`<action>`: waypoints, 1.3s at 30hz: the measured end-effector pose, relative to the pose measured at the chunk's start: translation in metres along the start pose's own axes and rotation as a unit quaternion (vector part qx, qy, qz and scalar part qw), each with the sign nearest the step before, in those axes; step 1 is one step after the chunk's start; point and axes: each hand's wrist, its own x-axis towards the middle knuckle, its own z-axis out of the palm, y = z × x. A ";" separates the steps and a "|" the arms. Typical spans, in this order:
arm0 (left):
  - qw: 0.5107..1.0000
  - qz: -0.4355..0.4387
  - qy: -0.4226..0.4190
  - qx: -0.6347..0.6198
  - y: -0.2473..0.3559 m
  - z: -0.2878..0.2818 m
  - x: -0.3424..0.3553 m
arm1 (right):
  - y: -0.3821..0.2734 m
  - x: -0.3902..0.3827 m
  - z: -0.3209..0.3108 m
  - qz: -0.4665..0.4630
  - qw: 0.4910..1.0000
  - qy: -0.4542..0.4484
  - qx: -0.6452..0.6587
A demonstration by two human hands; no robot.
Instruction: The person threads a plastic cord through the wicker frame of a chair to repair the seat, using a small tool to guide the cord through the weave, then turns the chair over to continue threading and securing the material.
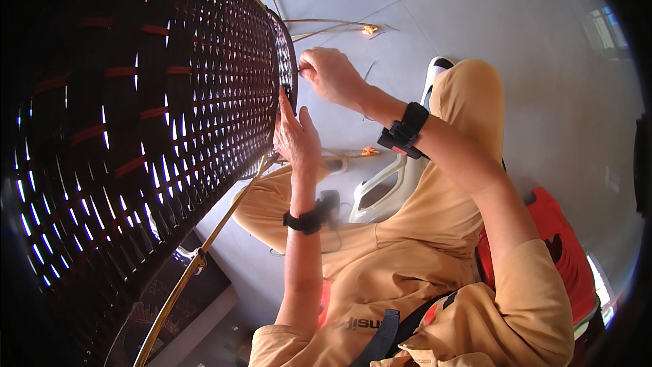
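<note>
"While both hands were up at its edge, where was the woven piece [224, 54]?"

"Against the left fingers, spreading away to their left, dark brown, with a curved black rim [294, 47] just beside the right fingers."

"And the fingers themselves?"

"On the left hand [299, 141] they were loose and extended, laid against the end of the weave, below the right ones. On the right hand [334, 80] they were bunched together at the rim; I couldn't tell whether they gripped a strand."

"What was farther out?"

"A gold-coloured rod [169, 300] slanted down and left from below the left fingers. Dark wristbands [409, 124] circled both wrists. The grey floor [557, 115] stretched right of the fingers, and a red chair [577, 265] stood well apart, down to their right."
</note>
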 end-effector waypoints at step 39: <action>0.978 0.028 0.021 -0.207 -0.004 0.006 0.028 | 0.013 0.005 0.014 0.117 0.985 -0.049 0.115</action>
